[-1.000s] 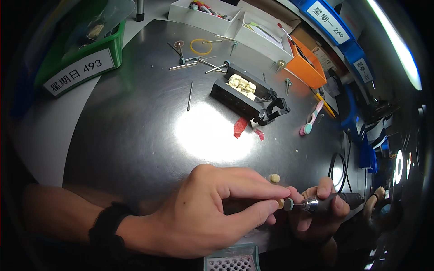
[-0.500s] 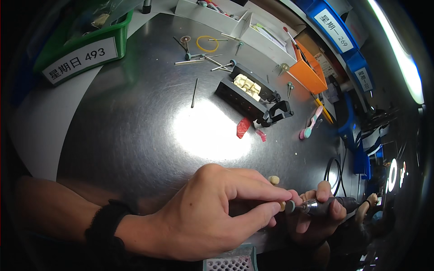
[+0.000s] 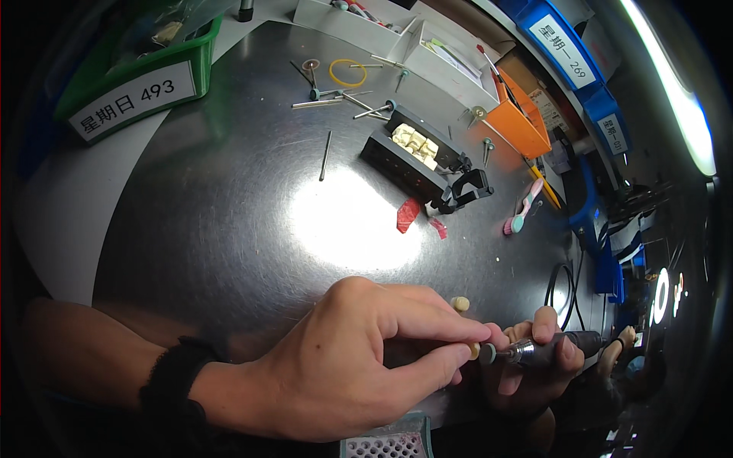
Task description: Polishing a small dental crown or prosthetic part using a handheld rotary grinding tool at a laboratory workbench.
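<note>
My left hand (image 3: 347,355) pinches a small yellowish piece, apparently a dental crown (image 3: 474,350), between thumb and fingertips; most of it is hidden by them. Wrapped round a dark rotary handpiece (image 3: 553,350) is my right hand (image 3: 527,385). The tool's small green grinding disc (image 3: 487,356) faces the crown at very close range; I cannot tell whether they touch. Just beyond my left fingers lies another small tooth-coloured piece (image 3: 460,303). Farther off, a black hinged articulator (image 3: 405,169) holds a cream dental model (image 3: 414,145).
Several burs and mounted discs (image 3: 347,98) and a yellow rubber band (image 3: 347,72) lie at the back. Red scraps (image 3: 408,215) and a pink brush (image 3: 525,206) are on the metal table (image 3: 206,229). A green bin (image 3: 202,72), orange box (image 3: 519,122) and perforated tray (image 3: 385,445) surround it.
The whole view has shifted very slightly. Both hands keep their grips, and the disc sits marginally lower beside the crown.
</note>
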Demonstrator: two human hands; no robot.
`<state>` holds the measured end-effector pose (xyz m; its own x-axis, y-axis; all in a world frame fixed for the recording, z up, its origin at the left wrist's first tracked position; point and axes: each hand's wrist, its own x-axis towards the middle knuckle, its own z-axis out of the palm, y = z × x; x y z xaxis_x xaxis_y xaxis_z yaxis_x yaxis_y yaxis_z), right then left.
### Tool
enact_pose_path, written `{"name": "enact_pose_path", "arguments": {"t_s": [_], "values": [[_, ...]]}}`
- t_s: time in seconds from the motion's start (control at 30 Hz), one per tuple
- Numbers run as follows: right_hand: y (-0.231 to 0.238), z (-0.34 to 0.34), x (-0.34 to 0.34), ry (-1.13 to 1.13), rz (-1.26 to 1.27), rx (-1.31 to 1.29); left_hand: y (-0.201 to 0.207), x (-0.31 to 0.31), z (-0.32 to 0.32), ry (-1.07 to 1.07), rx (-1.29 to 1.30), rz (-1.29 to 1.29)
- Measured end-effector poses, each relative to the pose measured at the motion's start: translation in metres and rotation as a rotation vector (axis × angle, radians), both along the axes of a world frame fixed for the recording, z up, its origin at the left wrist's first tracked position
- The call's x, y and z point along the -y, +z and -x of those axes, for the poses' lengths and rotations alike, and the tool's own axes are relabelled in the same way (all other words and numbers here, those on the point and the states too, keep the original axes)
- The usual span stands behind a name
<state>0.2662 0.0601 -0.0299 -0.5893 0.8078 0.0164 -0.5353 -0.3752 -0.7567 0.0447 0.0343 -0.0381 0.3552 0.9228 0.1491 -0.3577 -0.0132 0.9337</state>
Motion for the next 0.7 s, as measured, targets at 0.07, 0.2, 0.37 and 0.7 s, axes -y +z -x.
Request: {"name": "enact_pose_path", "arguments": {"t_s": [0.07,0.2,0.37,0.7], "values": [[-0.002,0.001,0.0,-0.025,-0.022,-0.031,-0.001,0.0,0.0,-0.001,-0.008,-0.001],[-0.002,0.005,0.0,-0.04,-0.001,-0.032,-0.001,-0.001,0.001,0.006,-0.014,-0.013],[0.0,0.004,0.001,-0.056,-0.007,-0.01,0.0,0.001,-0.001,0.009,-0.003,-0.016],[0.003,-0.003,-0.004,0.121,0.043,-0.06,0.004,0.001,-0.003,-0.027,0.091,0.112]]}}
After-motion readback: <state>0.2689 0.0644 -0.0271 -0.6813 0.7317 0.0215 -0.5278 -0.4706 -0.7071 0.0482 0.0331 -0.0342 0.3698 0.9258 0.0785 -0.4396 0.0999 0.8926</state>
